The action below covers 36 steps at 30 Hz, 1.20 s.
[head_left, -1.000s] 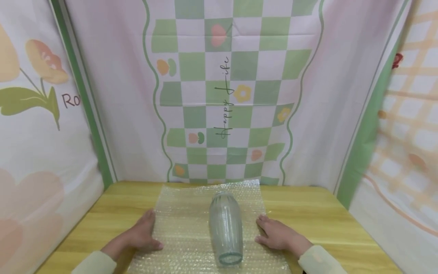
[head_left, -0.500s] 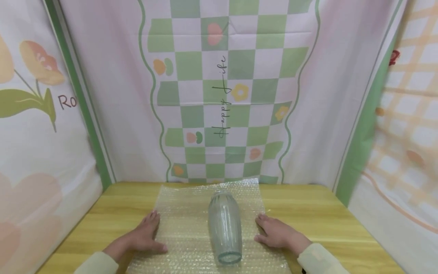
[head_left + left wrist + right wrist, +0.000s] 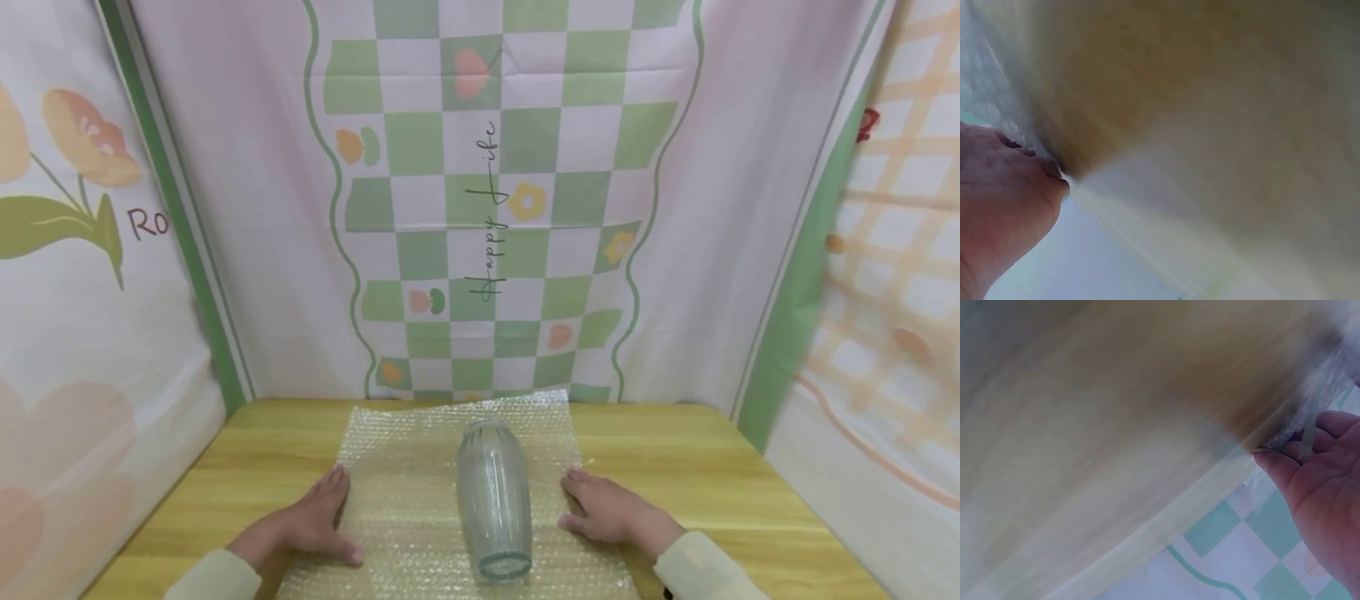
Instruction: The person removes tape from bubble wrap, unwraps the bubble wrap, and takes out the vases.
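A clear glass vase (image 3: 495, 500) lies on its side on a sheet of bubble wrap (image 3: 408, 492), its round base towards me. At the sheet's left edge rests my left hand (image 3: 311, 517), thumb spread over the wrap and fingers pointing away from me. My right hand (image 3: 607, 508) touches the right edge, fingertips and thumb apart from each other, a short way from the vase. The left wrist view shows the left palm (image 3: 1007, 187) beside the wrap; in the right wrist view, wrap lies against the fingers of the right hand (image 3: 1329, 475).
A wooden table (image 3: 675, 467) carries everything. Behind it hangs a green and white checked cloth (image 3: 532, 250), and printed cloths also close off the left side (image 3: 97, 333) and the right side (image 3: 885, 350). The wrap's far edge reaches the table's back edge.
My left hand has shifted slightly right onto the wrap's edge, and its thumb has then come down a little. The right hand and the vase stay practically where they were.
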{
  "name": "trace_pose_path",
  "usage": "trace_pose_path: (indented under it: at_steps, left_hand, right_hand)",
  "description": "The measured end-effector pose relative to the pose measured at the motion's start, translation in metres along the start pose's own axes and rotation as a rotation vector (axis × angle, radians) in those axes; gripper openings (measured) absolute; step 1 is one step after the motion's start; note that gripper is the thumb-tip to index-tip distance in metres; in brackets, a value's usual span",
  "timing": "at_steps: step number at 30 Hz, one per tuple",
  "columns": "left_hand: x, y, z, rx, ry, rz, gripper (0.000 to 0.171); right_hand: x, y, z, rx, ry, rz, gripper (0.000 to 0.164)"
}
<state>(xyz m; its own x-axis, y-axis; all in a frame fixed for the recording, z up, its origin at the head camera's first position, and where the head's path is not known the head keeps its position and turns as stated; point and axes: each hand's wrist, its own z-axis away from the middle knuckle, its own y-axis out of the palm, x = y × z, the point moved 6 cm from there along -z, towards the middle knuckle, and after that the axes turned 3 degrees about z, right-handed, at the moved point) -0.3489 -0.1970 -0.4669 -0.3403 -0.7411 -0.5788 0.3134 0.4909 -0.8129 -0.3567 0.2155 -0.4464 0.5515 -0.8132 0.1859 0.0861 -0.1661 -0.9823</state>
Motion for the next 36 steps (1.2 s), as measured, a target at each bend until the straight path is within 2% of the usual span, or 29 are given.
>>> trace_pose_path:
  at_steps: [7,16,25,30,36]
  left_hand:
    - [0.001,-0.001,0.0,0.044,-0.014,0.008,0.133]
    - [-0.002,-0.001,0.001,0.027,-0.011,0.006,0.131]
    - [0.0,0.0,0.001,0.019,-0.012,-0.001,0.131]
    - [0.001,0.001,0.001,0.019,-0.016,0.0,0.131]
    - [0.001,0.0,0.0,0.018,-0.031,-0.013,0.131]
  right_hand:
    - [0.0,-0.001,-0.001,-0.004,-0.013,0.019,0.069]
    - [-0.004,-0.003,-0.003,-0.015,0.014,0.045,0.067]
    - [-0.009,-0.002,-0.003,-0.019,0.02,-0.009,0.069]
    - [-0.01,-0.005,-0.003,-0.064,-0.003,-0.063,0.066]
    - [-0.009,-0.011,-0.005,-0.118,-0.039,-0.079,0.061]
